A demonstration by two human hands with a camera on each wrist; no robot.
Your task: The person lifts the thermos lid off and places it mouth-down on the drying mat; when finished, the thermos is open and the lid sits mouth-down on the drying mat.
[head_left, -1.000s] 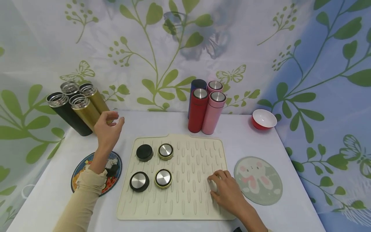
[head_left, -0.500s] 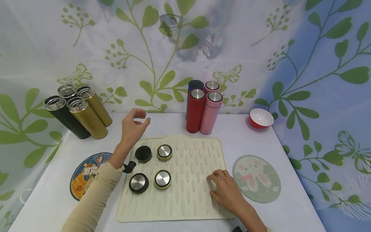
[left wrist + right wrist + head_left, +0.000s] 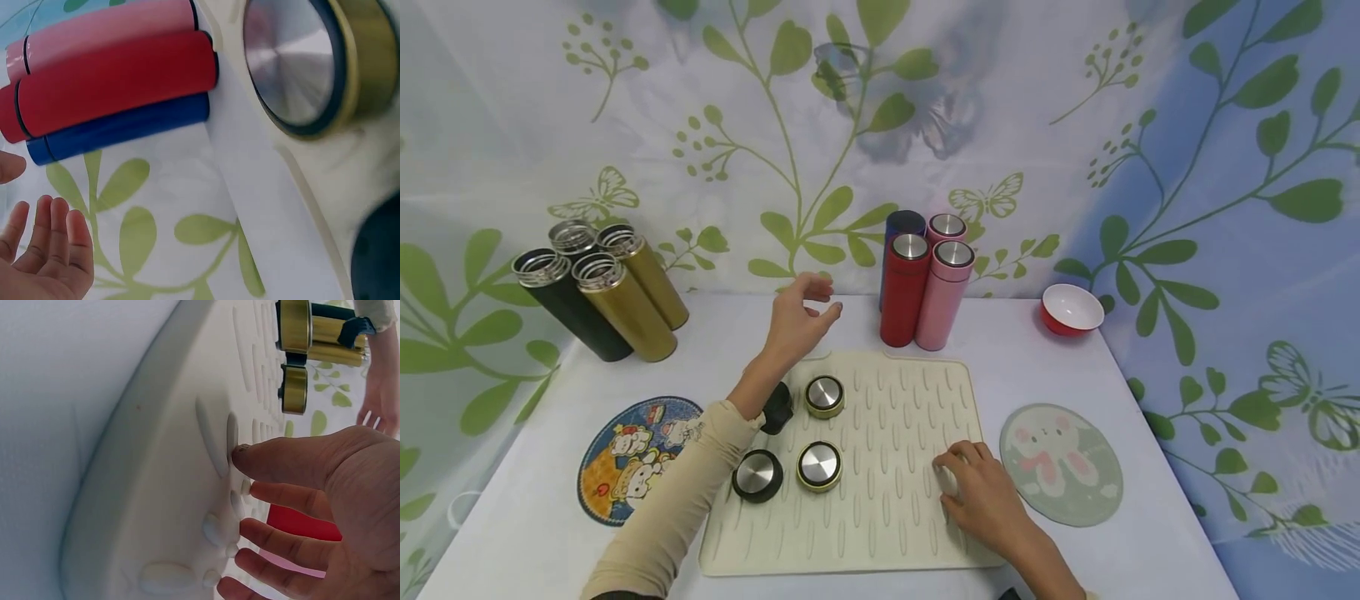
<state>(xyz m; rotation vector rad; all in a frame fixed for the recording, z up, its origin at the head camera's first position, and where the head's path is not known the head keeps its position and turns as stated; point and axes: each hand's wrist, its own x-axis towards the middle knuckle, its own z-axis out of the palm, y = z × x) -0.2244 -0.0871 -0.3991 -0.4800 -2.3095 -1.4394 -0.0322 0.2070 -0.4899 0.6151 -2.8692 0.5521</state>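
My left hand hangs in the air over the back edge of the cream drying mat, with nothing in it and its fingers loosely bent. To its right stand a red thermos, a pink thermos, a blue thermos and another pink one behind, all capped. My right hand rests its fingertips on the mat's right side and holds nothing. On the mat's left half sit two gold lids and a black lid with a silver top. A plain black lid is mostly hidden behind my left wrist.
Several uncapped thermoses, gold and dark green, stand at the back left. A cartoon round mat lies left, partly under my sleeve. A rabbit mat lies right, with a red bowl behind it.
My left hand has moved right, from beside the uncapped thermoses to near the red thermos, its forearm passing over the black lids. The right hand has stayed on the mat.
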